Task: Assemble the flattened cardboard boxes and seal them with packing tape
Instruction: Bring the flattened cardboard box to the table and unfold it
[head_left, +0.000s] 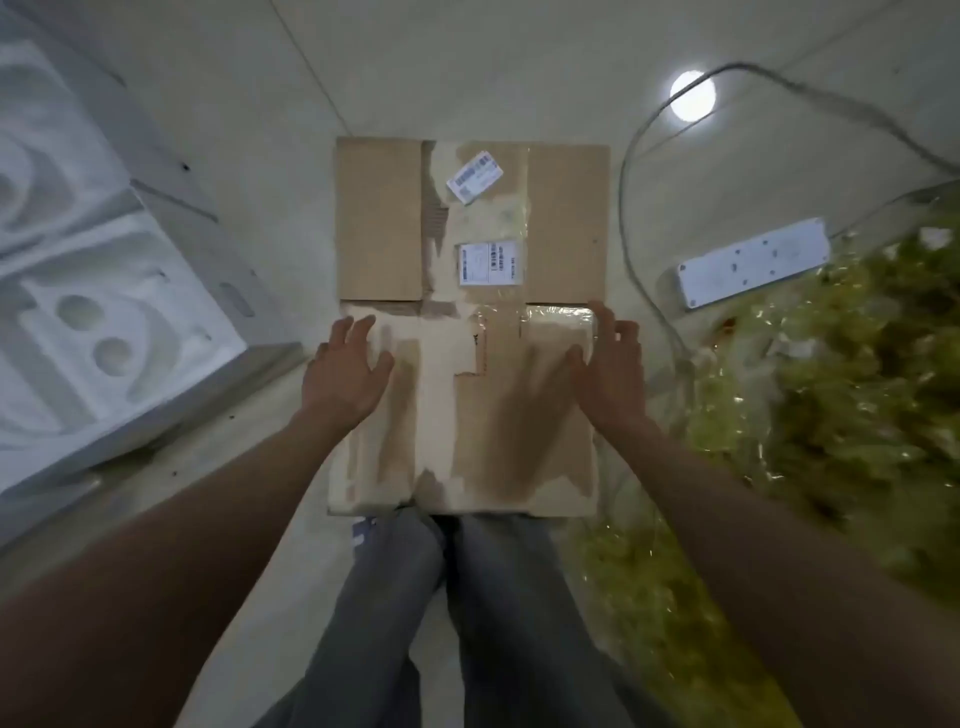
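Near half of the flattened cardboard box (470, 322) blurred; its near edge hidden behind the person's knees. Box lies flat on the floor (291, 104), bare floor beyond its far edge. Two hands: left hand (347, 364) fingers spread on left edge; right hand (610, 358) fingers spread, seemingly touching right edge. One power strip (753, 262), two labels.

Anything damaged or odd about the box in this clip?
Yes. The flattened box is worn: its outer paper is torn away in pale patches, old tape and two labels remain. The upper label sits askew. Both hands, left and right, are at its side edges.
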